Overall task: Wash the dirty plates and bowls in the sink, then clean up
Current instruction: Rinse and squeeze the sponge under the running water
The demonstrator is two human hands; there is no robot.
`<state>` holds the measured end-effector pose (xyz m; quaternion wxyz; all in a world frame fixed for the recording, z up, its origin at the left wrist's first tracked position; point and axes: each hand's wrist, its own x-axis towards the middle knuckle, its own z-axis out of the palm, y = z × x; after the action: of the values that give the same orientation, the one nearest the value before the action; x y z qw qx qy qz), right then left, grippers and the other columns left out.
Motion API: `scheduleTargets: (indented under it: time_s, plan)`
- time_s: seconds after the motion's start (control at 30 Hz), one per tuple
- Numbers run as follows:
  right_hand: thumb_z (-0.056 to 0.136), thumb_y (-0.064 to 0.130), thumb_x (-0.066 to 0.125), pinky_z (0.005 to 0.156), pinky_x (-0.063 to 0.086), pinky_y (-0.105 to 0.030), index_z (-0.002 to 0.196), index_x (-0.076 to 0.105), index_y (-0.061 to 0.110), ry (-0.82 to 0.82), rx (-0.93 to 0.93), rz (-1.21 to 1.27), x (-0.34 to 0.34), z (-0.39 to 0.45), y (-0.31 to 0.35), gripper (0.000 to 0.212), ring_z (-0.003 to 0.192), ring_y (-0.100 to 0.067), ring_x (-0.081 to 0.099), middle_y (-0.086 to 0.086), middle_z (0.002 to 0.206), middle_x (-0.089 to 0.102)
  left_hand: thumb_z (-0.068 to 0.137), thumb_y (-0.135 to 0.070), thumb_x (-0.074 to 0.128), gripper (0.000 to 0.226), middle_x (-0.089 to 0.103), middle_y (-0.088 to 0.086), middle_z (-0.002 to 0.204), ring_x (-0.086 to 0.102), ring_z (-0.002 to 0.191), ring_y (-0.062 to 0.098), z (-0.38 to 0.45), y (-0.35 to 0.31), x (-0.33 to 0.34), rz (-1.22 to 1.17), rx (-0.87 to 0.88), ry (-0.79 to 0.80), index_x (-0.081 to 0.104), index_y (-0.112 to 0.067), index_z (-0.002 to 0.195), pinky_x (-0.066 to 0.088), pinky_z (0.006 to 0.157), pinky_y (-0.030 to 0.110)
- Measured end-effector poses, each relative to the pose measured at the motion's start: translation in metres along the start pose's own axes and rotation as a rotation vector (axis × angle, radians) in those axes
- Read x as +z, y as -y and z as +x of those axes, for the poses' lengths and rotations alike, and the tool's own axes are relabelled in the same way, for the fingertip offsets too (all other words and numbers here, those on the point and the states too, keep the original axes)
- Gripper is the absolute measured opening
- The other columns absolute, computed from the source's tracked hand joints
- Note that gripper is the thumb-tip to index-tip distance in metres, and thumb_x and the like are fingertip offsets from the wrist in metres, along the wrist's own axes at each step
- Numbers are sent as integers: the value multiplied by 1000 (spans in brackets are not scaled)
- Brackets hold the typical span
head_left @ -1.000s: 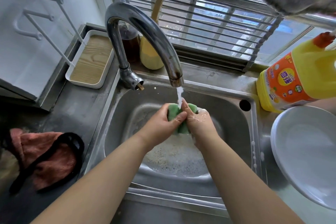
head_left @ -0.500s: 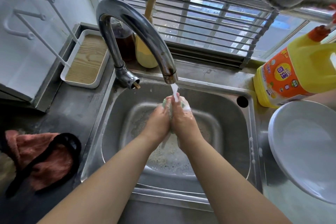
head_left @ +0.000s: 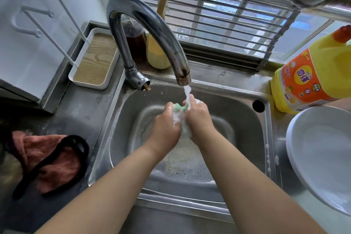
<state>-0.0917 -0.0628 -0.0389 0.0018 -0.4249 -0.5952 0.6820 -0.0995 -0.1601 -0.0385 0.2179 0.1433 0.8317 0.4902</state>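
Brushed stainless steel sink (head_left: 245,131): dull satin, water-spotted, foam film on the basin floor. Curved chrome metal faucet (head_left: 152,24): glossy, rust-brown tarnish at the spout tip. Grey metal tabletop (head_left: 79,112): matt, smudged. Green sponge (head_left: 179,108): soft, porous, soapy, squeezed between wet left hand (head_left: 167,127) and right hand (head_left: 199,119). White round bowl (head_left: 322,154): smooth, glossy. Yellow plastic detergent jug (head_left: 311,80): shiny, glossy printed label. White plastic tray (head_left: 93,61): wood-grain insert, matt. Pink terry cloth (head_left: 49,159): fuzzy, black trim.
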Motion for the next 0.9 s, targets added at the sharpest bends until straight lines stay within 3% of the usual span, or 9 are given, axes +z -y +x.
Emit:
scheduleTargets:
  time_s: [0.13, 0.23, 0.3, 0.43, 0.57, 0.67, 0.77, 0.83, 0.9]
  plan:
    - [101, 30, 39, 88, 50, -44, 104, 60, 8, 143, 227, 428, -5, -6, 5, 30, 87, -28, 63, -15, 98, 67, 103, -26, 39, 25, 63, 13, 95, 60, 75, 22, 13, 3, -10, -428, -269, 11, 58, -10, 104, 46, 56, 32]
    - [95, 37, 40, 87, 46, -42, 122, 60, 7, 221, 215, 388, -10, -17, -4, 45, 93, -27, 58, -17, 107, 60, 99, -45, 39, 40, 66, 8, 87, 62, 76, 19, 20, 3, -15, -661, -490, 48, 66, -16, 94, 49, 70, 32]
    - [95, 45, 41, 84, 47, -40, 111, 65, 16, 254, 147, 297, -8, -24, -5, 42, 87, -22, 61, -12, 101, 65, 99, -55, 29, 58, 71, 8, 85, 66, 78, 20, 19, -1, -11, -768, -557, 87, 68, -13, 92, 51, 82, 35]
    - [95, 55, 41, 92, 49, -41, 95, 52, 32, 177, -6, 0, 8, -31, -7, 26, 101, -20, 60, -2, 105, 61, 100, -56, 17, 62, 66, 7, 118, 60, 112, 19, 12, -1, 1, -607, -482, 104, 64, -18, 111, 42, 105, 39]
    - [96, 48, 48, 84, 51, -42, 97, 53, 20, -4, -182, -45, 13, -28, -14, 29, 94, -23, 62, -4, 94, 62, 72, -84, 23, 98, 45, 2, 147, 39, 137, 14, 13, -1, 5, -483, -413, 185, 41, -20, 144, 27, 117, 41]
    - [97, 39, 50, 68, 48, -34, 89, 54, 10, -62, -216, -8, 12, -21, -15, 31, 72, -17, 58, -3, 77, 59, 94, -64, 21, 69, 43, -4, 146, 37, 135, 9, 12, -8, 6, -455, -321, 159, 40, -20, 144, 23, 118, 35]
    - [99, 30, 51, 56, 39, -24, 74, 53, 10, -130, -282, -94, 10, -13, -12, 31, 58, -11, 51, 1, 64, 55, 102, -44, 22, 39, 52, -11, 129, 44, 126, 5, 9, -10, 4, -477, -246, 166, 46, -30, 129, 29, 111, 28]
    - [101, 31, 45, 56, 36, -25, 62, 50, 15, -191, -318, -214, 6, -10, -6, 42, 57, -13, 49, 1, 61, 54, 102, -46, 28, 34, 57, -9, 124, 50, 121, 8, 7, -8, 3, -476, -237, 194, 52, -28, 118, 36, 108, 31]
    - [102, 33, 39, 64, 38, -29, 61, 51, 16, -241, -275, -263, 1, -2, -1, 46, 65, -20, 54, -1, 65, 57, 94, -54, 38, 45, 66, 4, 115, 61, 110, 20, 6, -5, 3, -442, -235, 224, 58, -17, 112, 46, 100, 46]
